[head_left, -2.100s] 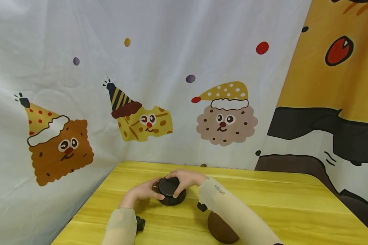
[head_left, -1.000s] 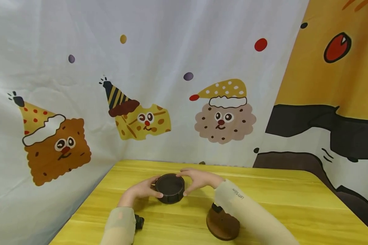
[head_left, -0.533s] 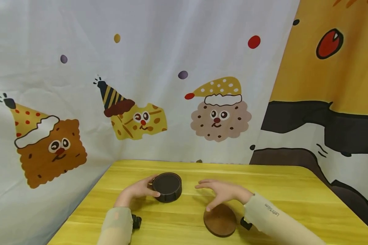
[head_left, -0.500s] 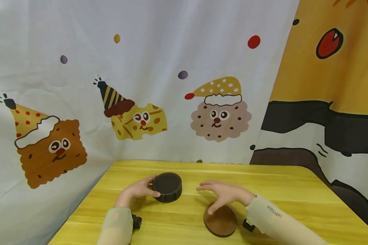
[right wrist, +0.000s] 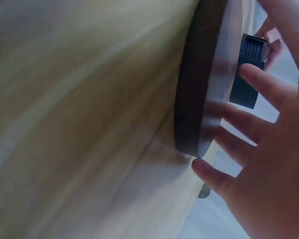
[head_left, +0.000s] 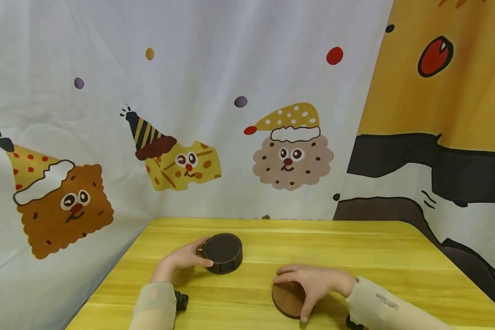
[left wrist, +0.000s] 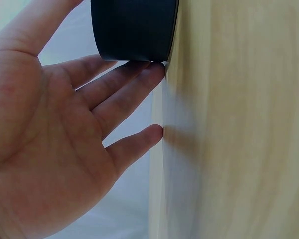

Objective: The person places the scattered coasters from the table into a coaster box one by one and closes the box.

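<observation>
A black round coaster holder [head_left: 222, 253] with a low rim stands on the table, left of the middle in the head view. My left hand [head_left: 184, 258] holds its left side, thumb at the near side and fingers behind. In the left wrist view, fingertips touch the holder's dark wall [left wrist: 134, 30]. To the right and nearer lies a brown round coaster [head_left: 288, 300], flat on the wood. Over it my right hand [head_left: 313, 285] spreads, fingertips at the far-left rim and thumb at the near edge. In the right wrist view, the little fingertip is right at the coaster's edge [right wrist: 194, 99].
The yellow wood-grain table [head_left: 379, 261] carries both things. Behind and to the left hangs a white cloth [head_left: 214, 68] printed with cartoon biscuits. Each wrist wears a small black camera [head_left: 181, 301].
My right hand has let go of the black holder, moved right and toward me, and come down over the brown coaster. The left hand stays at the holder. The head view has shifted slightly.
</observation>
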`<act>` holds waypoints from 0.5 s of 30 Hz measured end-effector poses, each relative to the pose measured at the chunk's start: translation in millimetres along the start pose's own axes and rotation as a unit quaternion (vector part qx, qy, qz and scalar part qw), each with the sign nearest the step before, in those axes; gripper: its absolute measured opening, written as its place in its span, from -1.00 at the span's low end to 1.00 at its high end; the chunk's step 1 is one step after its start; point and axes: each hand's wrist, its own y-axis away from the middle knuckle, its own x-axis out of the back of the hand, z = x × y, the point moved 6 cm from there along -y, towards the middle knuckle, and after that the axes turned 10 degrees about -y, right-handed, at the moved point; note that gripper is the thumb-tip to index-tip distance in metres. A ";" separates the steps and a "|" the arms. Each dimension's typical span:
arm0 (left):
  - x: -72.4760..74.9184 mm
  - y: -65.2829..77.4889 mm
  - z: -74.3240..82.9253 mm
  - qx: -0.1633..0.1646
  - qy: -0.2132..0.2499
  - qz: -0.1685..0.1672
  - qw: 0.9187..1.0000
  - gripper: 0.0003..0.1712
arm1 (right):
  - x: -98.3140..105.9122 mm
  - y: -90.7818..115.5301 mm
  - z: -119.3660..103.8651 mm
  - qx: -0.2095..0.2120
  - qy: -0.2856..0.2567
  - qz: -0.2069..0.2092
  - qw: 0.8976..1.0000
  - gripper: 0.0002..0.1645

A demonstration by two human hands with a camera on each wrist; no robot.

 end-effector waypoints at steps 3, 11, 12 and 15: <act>0.1 0.7 -0.3 0.004 -0.003 0.002 1.000 0.12 | -3.0 1.9 -0.3 0.001 0.004 -0.011 1.000 0.17; 1.4 1.1 1.4 0.009 -0.008 0.005 1.000 0.12 | -4.7 3.8 -0.6 -0.007 -0.009 0.004 1.000 0.15; 1.4 1.1 1.0 0.010 -0.009 0.004 1.000 0.13 | -4.8 3.8 -0.3 -0.009 -0.009 0.007 1.000 0.14; 1.4 1.1 -0.5 0.010 -0.008 0.002 1.000 0.13 | -5.3 2.8 0.6 -0.009 0.000 0.015 1.000 0.12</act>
